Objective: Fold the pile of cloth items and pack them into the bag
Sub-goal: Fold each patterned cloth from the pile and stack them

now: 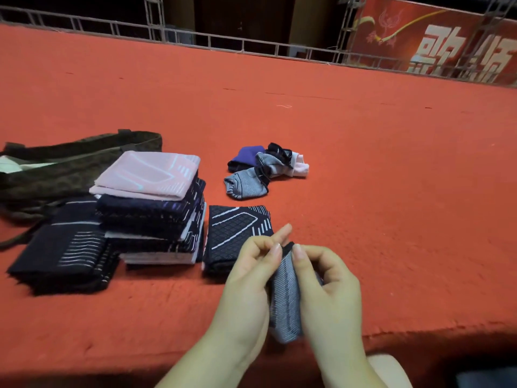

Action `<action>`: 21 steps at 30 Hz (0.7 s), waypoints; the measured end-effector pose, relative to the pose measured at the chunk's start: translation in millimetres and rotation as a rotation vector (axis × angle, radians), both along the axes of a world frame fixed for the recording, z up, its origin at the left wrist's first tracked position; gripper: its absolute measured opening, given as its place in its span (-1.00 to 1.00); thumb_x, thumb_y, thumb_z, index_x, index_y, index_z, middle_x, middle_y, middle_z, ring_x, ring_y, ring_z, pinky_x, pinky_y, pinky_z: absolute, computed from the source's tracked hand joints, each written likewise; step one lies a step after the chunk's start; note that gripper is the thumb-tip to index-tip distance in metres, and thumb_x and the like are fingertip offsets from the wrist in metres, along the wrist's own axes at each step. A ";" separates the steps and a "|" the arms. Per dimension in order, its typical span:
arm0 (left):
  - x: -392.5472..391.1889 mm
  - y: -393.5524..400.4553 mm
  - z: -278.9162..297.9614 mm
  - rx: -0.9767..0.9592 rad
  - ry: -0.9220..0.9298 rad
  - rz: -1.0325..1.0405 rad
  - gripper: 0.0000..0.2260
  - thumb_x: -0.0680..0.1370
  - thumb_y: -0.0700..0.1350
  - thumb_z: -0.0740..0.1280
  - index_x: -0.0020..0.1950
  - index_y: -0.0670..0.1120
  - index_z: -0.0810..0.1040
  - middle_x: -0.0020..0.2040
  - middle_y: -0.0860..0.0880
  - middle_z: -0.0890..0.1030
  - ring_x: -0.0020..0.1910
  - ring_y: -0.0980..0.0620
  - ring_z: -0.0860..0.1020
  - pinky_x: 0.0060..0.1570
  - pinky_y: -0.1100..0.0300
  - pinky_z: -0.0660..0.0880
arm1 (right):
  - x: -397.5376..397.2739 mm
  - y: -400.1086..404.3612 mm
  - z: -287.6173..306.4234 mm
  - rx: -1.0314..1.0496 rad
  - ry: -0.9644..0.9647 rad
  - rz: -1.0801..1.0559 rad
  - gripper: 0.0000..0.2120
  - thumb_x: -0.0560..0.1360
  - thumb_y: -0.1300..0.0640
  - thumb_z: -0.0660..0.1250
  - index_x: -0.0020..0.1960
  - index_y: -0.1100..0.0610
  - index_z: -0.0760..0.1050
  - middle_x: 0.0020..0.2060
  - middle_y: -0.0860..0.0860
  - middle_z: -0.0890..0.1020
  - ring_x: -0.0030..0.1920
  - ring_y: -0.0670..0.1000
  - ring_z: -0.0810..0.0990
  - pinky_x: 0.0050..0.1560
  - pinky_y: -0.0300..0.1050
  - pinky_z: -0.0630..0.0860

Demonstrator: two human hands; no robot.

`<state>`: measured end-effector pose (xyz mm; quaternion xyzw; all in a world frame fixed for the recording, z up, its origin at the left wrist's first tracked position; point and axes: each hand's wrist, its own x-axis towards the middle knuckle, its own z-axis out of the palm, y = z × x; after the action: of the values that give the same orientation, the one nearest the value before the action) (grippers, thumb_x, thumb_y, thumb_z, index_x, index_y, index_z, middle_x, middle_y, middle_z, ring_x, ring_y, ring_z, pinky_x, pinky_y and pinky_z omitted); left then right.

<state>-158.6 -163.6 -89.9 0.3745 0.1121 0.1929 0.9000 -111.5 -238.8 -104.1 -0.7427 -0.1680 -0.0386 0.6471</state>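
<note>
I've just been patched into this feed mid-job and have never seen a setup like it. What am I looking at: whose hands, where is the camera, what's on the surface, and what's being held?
There is no machine here: a person works with two bare hands. The single picture comes from a wide-angle camera worn on the person's head, looking forward and down.

The surface is a red cloth-covered table. At the left lies a dark bag. Beside it stands a stack of folded cloths with a pink one on top, a lower dark folded pile left of it, and a single dark patterned folded cloth to its right. Further back lies a small unfolded heap of grey, purple and pink items.

The left hand and right hand together pinch a grey striped cloth item above the near edge, apparently mid-fold.
</note>
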 end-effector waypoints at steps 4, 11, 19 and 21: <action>-3.6 6.8 2.9 -0.047 -0.022 0.072 -0.87 0.45 -0.14 0.27 -0.12 -0.16 0.35 0.07 -0.12 0.67 0.10 0.03 0.61 0.03 0.13 0.55 | -3.8 -0.3 1.4 0.134 0.023 -0.046 -0.81 0.47 -0.05 0.37 -0.22 0.05 0.57 -0.31 -0.04 0.66 -0.27 -0.09 0.59 -0.19 -0.18 0.49; -6.2 25.7 -5.5 0.175 0.052 0.314 -0.79 0.52 -0.06 0.16 -0.05 -0.21 0.42 -0.20 -0.12 0.69 -0.20 0.02 0.65 -0.14 0.18 0.58 | 16.6 -6.6 -7.3 0.264 0.161 -0.104 -0.77 0.57 0.12 0.23 -0.14 0.26 0.51 -0.40 -0.06 0.62 -0.34 -0.15 0.54 -0.28 -0.37 0.46; -17.6 32.4 -17.8 0.301 0.030 0.459 -0.86 0.62 -0.18 0.11 -0.06 -0.21 0.37 -0.32 -0.06 0.65 -0.21 0.07 0.63 -0.06 0.24 0.54 | 35.2 -10.9 -17.8 0.295 0.263 -0.160 -0.78 0.61 0.14 0.19 -0.17 0.17 0.48 -0.25 0.07 0.61 -0.17 -0.02 0.57 -0.06 -0.18 0.48; -18.9 34.1 -22.1 0.301 0.051 0.481 -0.86 0.63 -0.19 0.10 -0.08 -0.19 0.37 -0.37 -0.02 0.61 -0.24 0.09 0.62 -0.09 0.27 0.54 | 39.3 -12.9 -19.2 0.298 0.279 -0.168 -0.79 0.62 0.15 0.18 -0.15 0.20 0.47 -0.23 0.08 0.61 -0.20 -0.06 0.58 -0.07 -0.22 0.48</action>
<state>-177.4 -129.5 -112.0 0.4715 0.1903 0.4057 0.7595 -72.2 -251.7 -123.3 -0.6485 -0.0069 -0.0138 0.7611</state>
